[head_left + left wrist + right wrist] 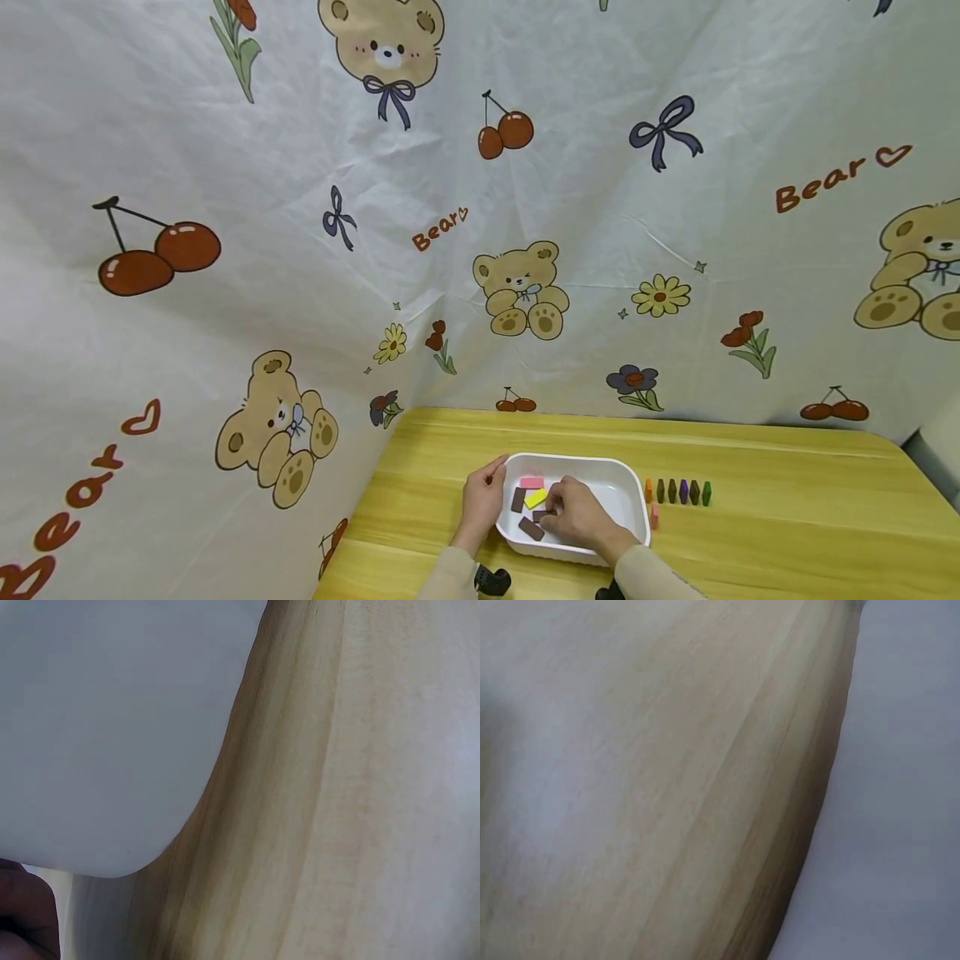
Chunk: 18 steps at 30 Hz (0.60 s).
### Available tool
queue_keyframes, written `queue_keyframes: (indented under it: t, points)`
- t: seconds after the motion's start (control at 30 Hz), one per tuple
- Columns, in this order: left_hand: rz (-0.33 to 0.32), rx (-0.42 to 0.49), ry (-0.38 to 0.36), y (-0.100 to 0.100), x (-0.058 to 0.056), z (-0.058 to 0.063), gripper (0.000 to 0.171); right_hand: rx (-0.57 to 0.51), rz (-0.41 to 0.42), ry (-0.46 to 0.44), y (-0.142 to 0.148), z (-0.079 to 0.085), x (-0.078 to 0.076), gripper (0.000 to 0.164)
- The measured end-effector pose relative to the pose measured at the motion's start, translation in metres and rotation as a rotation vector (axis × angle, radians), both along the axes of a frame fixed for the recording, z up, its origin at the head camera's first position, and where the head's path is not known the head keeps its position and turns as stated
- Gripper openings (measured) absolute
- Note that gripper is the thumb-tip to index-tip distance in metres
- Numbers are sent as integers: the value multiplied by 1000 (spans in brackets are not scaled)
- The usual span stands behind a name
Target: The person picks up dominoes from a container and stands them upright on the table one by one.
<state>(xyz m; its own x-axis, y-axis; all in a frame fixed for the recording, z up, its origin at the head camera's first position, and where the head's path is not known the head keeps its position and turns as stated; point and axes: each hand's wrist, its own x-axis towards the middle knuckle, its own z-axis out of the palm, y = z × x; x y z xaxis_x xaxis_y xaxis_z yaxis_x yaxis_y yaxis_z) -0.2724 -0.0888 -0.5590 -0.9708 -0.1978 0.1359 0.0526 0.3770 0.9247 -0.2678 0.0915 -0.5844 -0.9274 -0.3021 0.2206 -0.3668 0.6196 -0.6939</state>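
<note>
This looks like a screened-off work corner, its wood-grain bench [795, 508] bordered on two sides by bear-printed cloth [577, 200].

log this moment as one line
left hand: holding white tray | right hand: at dark block inside | block row: right of tray

Landmark: white tray [611, 492]. Left sleeve [450, 573], near left corner of tray: pale beige, plain cloth, long, ending at wrist. Right sleeve [656, 575], near right corner of tray: same pale beige, long, also ending at wrist. Left grip [482, 504], beside tray's left end: bare. Right grip [577, 512], over tray: bare. Left wrist device [492, 581], just nearer than tray: black, chunky, rounded end. Right wrist device [611, 591], also nearer than tray: black, mostly cut off by picture edge.
</note>
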Motion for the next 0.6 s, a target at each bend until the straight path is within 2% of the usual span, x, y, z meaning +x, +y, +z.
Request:
queue_keyframes:
  t: [0.13,0.2,0.37,0.47,0.6]
  points:
    - [-12,11,-10,-1,-2,-1,27,20,15,17,1,-5,-3,29]
    - [-13,19,-13,-3,-9,-13,27,33,27,13,1,-11,-7,29]
    - [-24,28,-23,-12,-32,-54,26,74,55,-44,0,-28,-19,26]
    - [-27,35,-26,-13,-34,-55,26,90,77,-55,-1,-29,-22,25]
    - [-16,11,-15,-11,-29,-48,26,100,101,-44,-1,-31,-23,22]
